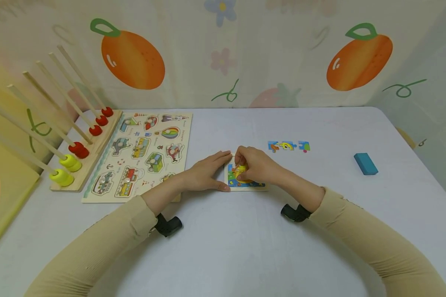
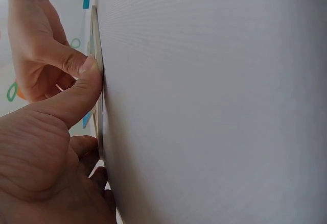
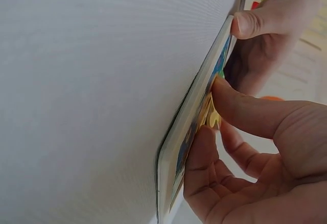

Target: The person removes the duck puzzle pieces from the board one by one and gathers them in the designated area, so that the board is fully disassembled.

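Note:
A small jigsaw puzzle board [image 1: 248, 189] with a blue and yellow picture lies mid-table between both hands. My left hand [image 1: 208, 171] steadies its left side, thumb at the near corner and straight fingers at the far one. In the right wrist view the left thumb [image 3: 249, 24] presses on the board's corner. My right hand [image 1: 258, 165] is over the board, pinching a yellow puzzle piece [image 3: 213, 114] between thumb and index finger, close against the picture. The right hand covers part of the board in the head view.
Several loose jigsaw pieces [image 1: 288, 145] lie behind the board, to the right. A teal block [image 1: 366, 163] sits farther right. On the left are a wooden knob puzzle [image 1: 145, 161] with vehicles and a bead rack [image 1: 85, 165] with tall upright rods.

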Motion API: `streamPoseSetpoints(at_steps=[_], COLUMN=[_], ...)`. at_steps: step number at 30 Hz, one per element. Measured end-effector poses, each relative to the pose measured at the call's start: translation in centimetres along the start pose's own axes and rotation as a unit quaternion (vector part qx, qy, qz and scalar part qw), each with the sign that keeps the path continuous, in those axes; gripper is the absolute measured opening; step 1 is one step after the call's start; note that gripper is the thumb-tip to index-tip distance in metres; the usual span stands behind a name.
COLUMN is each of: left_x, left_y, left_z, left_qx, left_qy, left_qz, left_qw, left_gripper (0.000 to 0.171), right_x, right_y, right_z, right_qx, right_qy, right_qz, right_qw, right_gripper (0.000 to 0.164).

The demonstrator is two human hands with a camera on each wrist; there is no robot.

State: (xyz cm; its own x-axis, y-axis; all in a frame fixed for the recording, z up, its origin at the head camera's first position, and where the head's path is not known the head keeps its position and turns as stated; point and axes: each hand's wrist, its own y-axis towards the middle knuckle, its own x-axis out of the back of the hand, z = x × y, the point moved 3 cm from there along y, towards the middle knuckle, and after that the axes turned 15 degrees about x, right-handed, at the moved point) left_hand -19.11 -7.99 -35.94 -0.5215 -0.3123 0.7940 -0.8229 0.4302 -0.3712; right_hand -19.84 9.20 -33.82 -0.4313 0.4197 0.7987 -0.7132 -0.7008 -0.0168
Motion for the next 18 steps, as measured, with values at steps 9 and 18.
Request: streamPoseSetpoints(at_steps=[9, 18], left_x=[-0.09, 0.06], left_y=[-0.01, -0.22], left_z=[0.04, -0.17], left_qx=[0.0, 0.004], left_qy=[-0.003, -0.006], left_qz=[-0.001, 0.001], left_qw=[1.0, 1.0], left_gripper=[0.094, 0.094], right_x=[0.0, 0.16], right_y=[-0.04, 0.03], right_z=[0.08, -0.14], right_qx=[-0.002, -0.012], right_qy=[0.003, 0.025], right_qz=[-0.025, -0.033], right_qw=[1.0, 0.999], right_gripper=[0.027, 0.007])
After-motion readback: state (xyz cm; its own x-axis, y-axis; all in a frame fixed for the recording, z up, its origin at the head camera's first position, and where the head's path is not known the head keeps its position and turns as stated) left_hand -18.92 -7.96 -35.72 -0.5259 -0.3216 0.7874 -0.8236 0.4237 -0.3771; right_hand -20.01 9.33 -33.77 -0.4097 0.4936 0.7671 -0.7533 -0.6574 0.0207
